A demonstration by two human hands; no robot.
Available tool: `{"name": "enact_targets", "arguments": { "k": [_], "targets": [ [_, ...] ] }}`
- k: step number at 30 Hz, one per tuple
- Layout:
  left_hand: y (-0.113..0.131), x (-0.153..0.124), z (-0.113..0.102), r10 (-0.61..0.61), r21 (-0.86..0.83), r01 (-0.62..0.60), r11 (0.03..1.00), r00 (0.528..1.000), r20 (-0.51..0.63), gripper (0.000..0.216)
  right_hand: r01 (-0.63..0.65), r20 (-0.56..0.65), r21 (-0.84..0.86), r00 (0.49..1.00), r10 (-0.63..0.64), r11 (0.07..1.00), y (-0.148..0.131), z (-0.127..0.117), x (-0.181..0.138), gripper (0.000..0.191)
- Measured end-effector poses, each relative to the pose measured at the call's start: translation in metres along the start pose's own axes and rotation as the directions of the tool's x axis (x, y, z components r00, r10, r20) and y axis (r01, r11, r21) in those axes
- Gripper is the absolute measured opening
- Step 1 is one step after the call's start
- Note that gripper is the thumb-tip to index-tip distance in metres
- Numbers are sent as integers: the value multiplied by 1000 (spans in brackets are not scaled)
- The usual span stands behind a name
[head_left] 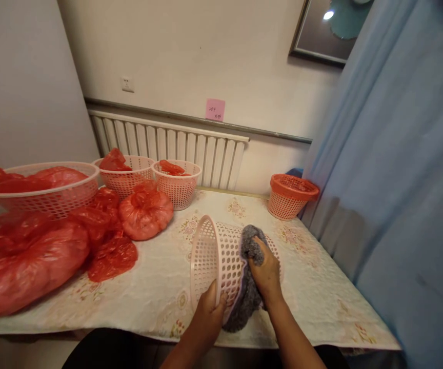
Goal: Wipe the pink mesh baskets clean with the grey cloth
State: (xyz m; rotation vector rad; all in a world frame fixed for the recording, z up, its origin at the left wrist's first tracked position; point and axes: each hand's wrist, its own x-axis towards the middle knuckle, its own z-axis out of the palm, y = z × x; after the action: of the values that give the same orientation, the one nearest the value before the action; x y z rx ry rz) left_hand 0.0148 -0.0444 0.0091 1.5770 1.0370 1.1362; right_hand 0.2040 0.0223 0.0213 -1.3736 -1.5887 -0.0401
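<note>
A pale pink plastic basket (231, 251) with a lattice wall lies tipped on its side on the table, its mouth facing left. My left hand (209, 308) grips its rim at the near lower edge. In my right hand (266, 269) is a grey cloth (247, 292) with a light purple edge, pressed against the outside of the basket's wall. The cloth drapes down the near side of the basket. My right fingers are partly hidden in its folds.
Several pink baskets holding red plastic bags, such as this one (177, 192), stand at the back left. Full red bags (147, 215) lie before them. A basket lined in red (288, 197) stands back right, beside a blue curtain (394, 154). Flowered cloth (160, 287) covers the table.
</note>
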Motion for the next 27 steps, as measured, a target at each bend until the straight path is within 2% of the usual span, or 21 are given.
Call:
{"name": "enact_targets", "arguments": {
  "k": [2, 4, 7, 10, 12, 15, 18, 21, 24, 27],
  "targets": [
    [-3, 0, 1, 0, 1, 0, 1000, 1000, -7, 38, -160, -25, -42, 987, 159, 986, 22, -8, 4, 47],
    [-5, 0, 1, 9, 3, -9, 1000, 1000, -8, 38, -312, -52, -81, 950, 308, 947, 40, -17, 3, 46],
    [-6, 1, 2, 23, -1, -23, 1000, 1000, -5, 38, -417, -101, -94, 908, 408, 904, 53, -25, -7, 47],
    [-6, 2, 0, 32, 2, -32, 999, 999, 11, 38, -349, -139, -72, 931, 337, 934, 47, -20, -25, 49],
    [-6, 2, -1, 37, 13, -37, 999, 999, 17, 39, -241, -137, -44, 963, 233, 970, 35, -12, -35, 50],
    [-6, 1, -1, 56, 13, -56, 998, 998, 24, 39, -29, -67, 16, 997, 30, 999, 5, -6, -39, 49],
    [-6, -1, 0, 85, -1, -85, 996, 996, 38, 40, 175, 50, 61, 983, -178, 983, -31, -7, -28, 50],
    [-9, -5, 1, 117, 14, -118, 993, 992, 37, 45, 288, 143, 108, 943, -301, 952, -57, -8, -9, 54],
    [-15, -7, 0, 95, 33, -96, 995, 995, 20, 46, 248, 156, 107, 952, -262, 963, -61, -3, 13, 53],
    [-18, -7, 0, 43, 44, -43, 998, 999, 2, 42, 73, 176, 28, 981, -76, 997, -41, 3, 35, 44]
  ]
}}
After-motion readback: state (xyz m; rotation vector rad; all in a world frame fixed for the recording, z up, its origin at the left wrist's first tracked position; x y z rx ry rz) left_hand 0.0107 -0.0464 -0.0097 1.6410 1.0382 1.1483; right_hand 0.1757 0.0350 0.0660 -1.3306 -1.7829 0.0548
